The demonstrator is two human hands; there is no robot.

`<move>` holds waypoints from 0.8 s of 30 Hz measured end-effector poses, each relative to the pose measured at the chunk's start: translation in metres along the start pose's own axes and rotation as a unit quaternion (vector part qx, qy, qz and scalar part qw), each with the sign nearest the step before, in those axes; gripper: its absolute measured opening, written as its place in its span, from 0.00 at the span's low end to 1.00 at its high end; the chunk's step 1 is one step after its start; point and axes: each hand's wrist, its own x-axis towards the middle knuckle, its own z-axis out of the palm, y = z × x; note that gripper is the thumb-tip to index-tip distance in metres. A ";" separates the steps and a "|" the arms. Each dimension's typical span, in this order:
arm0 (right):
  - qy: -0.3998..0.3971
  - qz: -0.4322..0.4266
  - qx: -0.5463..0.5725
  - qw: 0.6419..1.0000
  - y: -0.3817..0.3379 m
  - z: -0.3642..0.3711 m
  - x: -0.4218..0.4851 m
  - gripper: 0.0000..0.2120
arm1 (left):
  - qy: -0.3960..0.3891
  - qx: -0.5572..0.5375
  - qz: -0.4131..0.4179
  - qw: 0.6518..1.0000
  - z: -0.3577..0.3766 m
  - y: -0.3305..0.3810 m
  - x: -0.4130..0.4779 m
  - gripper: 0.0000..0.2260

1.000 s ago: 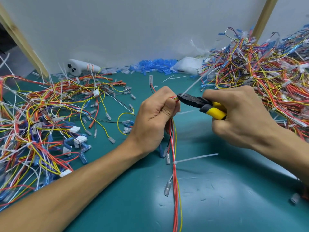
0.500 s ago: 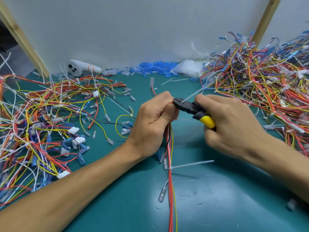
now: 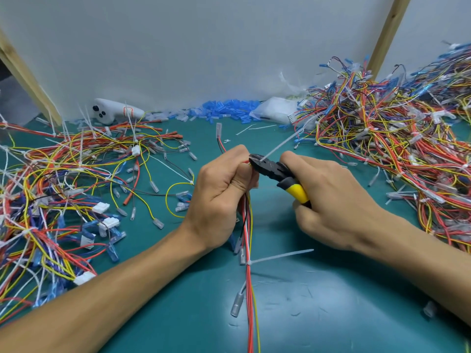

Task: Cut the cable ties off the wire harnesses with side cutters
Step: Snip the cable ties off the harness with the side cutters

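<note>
Over the bench (image 3: 331, 314), the left hand (image 3: 219, 197) has its grip clenched round a wire harness (image 3: 247, 240). The right hand (image 3: 331, 200) clasps side cutters (image 3: 270, 170), blades at a cable tie (image 3: 277, 146) beside the fist. A squeeze likely comes next.

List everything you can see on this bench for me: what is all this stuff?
wire bundle: one, red, yellow, white and black, centre, running down to the near edge
cutters: one pair, black with yellow grips, tip at the bundle's top
upper cable tie: one, white, sticking up from the cutter tip
lower cable tie: one, white, on the bundle, tail pointing right
left wire heap: one, mixed colours, table's left
right wire heap: one, mixed colours, table's right
blue sleeves: many, along the back wall
white gadget: one, black buttons, back left
plastic bag: one, white, at the back
table: one, teal
left hand: grips the wire bundle
right hand: grips the cutters
</note>
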 end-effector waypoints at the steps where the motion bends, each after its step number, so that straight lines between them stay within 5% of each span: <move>1: -0.003 0.002 -0.002 1.000 0.000 0.001 0.000 0.07 | 0.002 0.003 0.004 1.000 0.000 0.000 0.000 0.18; 24: 0.051 0.003 0.031 0.998 0.006 0.010 -0.001 0.05 | -0.013 0.014 0.009 1.000 0.001 0.001 0.000 0.18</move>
